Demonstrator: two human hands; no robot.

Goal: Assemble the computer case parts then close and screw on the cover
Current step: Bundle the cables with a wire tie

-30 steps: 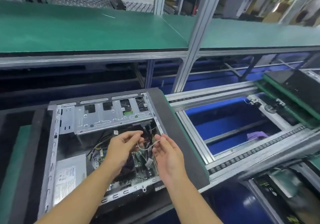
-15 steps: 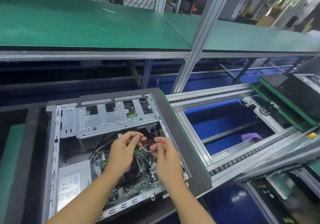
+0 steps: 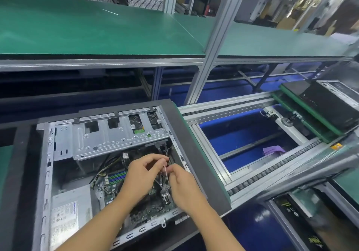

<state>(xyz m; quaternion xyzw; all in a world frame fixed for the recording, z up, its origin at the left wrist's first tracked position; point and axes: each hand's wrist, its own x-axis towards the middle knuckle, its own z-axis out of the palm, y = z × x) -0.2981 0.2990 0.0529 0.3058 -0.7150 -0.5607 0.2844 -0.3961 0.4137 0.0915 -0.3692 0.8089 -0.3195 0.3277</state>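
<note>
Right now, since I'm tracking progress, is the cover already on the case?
No, the computer case lies open, with its motherboard and drive cage exposed.

Left hand (image 3: 141,175) and right hand (image 3: 182,182), pinching a thin wire (image 3: 167,175), fill the right half of the open computer case (image 3: 46,173). The drive cage (image 3: 108,136) walls off the far side, the power supply (image 3: 71,212) the near-left corner; cables (image 3: 103,170) clutter the gap between. The top is uncovered.
</note>
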